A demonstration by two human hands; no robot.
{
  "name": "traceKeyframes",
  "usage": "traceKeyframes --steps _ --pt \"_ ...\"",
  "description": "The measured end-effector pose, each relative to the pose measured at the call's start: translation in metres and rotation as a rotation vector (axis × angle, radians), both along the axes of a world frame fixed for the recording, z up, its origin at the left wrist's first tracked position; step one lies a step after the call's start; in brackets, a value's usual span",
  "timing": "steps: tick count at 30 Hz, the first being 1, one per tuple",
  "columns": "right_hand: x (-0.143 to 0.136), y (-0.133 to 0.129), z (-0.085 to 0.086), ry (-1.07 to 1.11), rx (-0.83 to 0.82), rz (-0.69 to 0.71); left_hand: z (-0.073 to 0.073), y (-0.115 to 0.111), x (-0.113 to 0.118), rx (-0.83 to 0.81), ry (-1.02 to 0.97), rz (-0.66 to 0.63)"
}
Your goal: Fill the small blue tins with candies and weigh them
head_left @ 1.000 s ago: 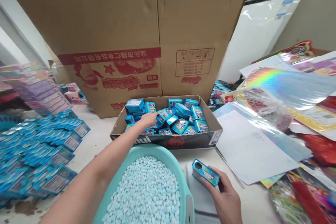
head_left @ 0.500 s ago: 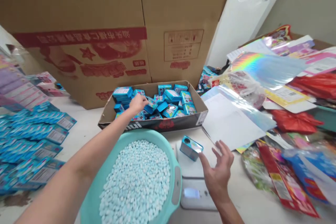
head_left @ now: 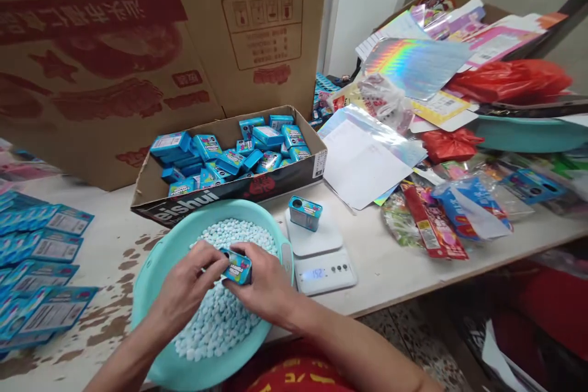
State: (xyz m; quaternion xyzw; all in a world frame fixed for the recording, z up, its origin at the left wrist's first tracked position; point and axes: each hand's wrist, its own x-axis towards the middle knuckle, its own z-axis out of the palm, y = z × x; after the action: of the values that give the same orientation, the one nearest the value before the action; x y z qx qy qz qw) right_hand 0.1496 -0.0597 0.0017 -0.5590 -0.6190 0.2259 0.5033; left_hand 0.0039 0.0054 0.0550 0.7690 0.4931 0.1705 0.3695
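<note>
Over the teal basin [head_left: 151, 343] of pale blue candies [head_left: 206, 324], both hands hold one small blue tin [head_left: 240, 267]. My right hand [head_left: 264, 285] wraps round its right side. The fingers of my left hand [head_left: 197, 272] are pinched at its left end, by a dark round spot. A second blue tin [head_left: 305, 213] stands on the white kitchen scale [head_left: 321, 239], whose display seems to read 152. Behind the basin, an open carton [head_left: 229, 190] holds several more blue tins.
Rows of blue packages [head_left: 50, 245] stand at the left. A large cardboard box [head_left: 184, 73] rises behind the carton. White sheets [head_left: 362, 165], candy bags [head_left: 432, 220] and red plastic bags [head_left: 509, 81] lie at the right. The table's front edge runs below the scale.
My left hand has come back from the carton to above the basin. My right hand has left the scale's side and now grips a tin with it. The view has turned to the right.
</note>
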Motion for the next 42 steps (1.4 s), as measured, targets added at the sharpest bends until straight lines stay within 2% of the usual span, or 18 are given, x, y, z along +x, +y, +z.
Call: traceKeyframes --steps 2,3,6,8,11,14,18,20,22,24,27,29,31,33,37,39,42 --pt "-0.002 0.000 -0.006 0.090 -0.079 -0.011 -0.023 0.006 -0.020 -0.024 0.009 0.134" --pt "-0.002 0.000 -0.008 0.123 -0.079 -0.025 -0.034 0.009 -0.031 0.011 0.066 0.156" --pt "0.002 0.000 -0.008 0.192 -0.028 -0.068 -0.064 0.009 -0.053 0.120 0.409 0.028" --pt "0.004 0.001 -0.007 0.220 -0.011 -0.078 -0.078 -0.003 -0.053 0.096 0.590 -0.050" --pt "0.004 0.001 -0.007 0.255 -0.027 -0.097 -0.086 -0.026 -0.036 0.024 0.655 -0.079" --pt "0.004 0.000 -0.008 0.275 -0.044 -0.111 -0.080 -0.043 -0.015 -0.094 0.474 -0.083" --pt "0.005 -0.001 -0.010 0.275 -0.052 -0.095 -0.074 -0.053 0.001 -0.342 -0.040 0.041" --pt "0.005 -0.002 -0.011 0.259 -0.040 -0.089 -0.075 -0.053 0.003 -0.410 -0.240 0.121" --pt "0.006 -0.002 -0.013 0.235 -0.021 -0.091 -0.075 -0.050 0.002 -0.411 -0.333 0.186" --pt "0.005 -0.002 -0.015 0.217 -0.025 -0.091 -0.072 -0.045 -0.001 -0.381 -0.347 0.237" --pt "0.003 -0.003 -0.017 0.211 -0.076 -0.091 -0.057 -0.037 -0.008 -0.391 -0.281 0.336" --pt "0.002 -0.002 -0.016 0.198 -0.109 -0.096 -0.044 -0.032 -0.013 -0.450 -0.315 0.436" --pt "0.000 -0.001 -0.015 0.160 -0.128 -0.084 -0.030 -0.028 -0.014 -0.490 -0.477 0.529" --pt "-0.002 -0.001 -0.014 0.111 -0.134 -0.044 -0.020 -0.025 -0.010 -0.466 -0.715 0.567" --pt "-0.004 -0.002 -0.011 0.050 -0.140 0.076 -0.013 -0.018 0.009 -0.411 -1.097 0.574" --pt "-0.004 -0.003 -0.010 0.050 -0.129 0.119 -0.014 -0.015 0.018 -0.414 -1.167 0.592" --pt "-0.004 -0.003 -0.009 0.048 -0.128 0.144 -0.016 -0.014 0.025 -0.379 -1.161 0.621"
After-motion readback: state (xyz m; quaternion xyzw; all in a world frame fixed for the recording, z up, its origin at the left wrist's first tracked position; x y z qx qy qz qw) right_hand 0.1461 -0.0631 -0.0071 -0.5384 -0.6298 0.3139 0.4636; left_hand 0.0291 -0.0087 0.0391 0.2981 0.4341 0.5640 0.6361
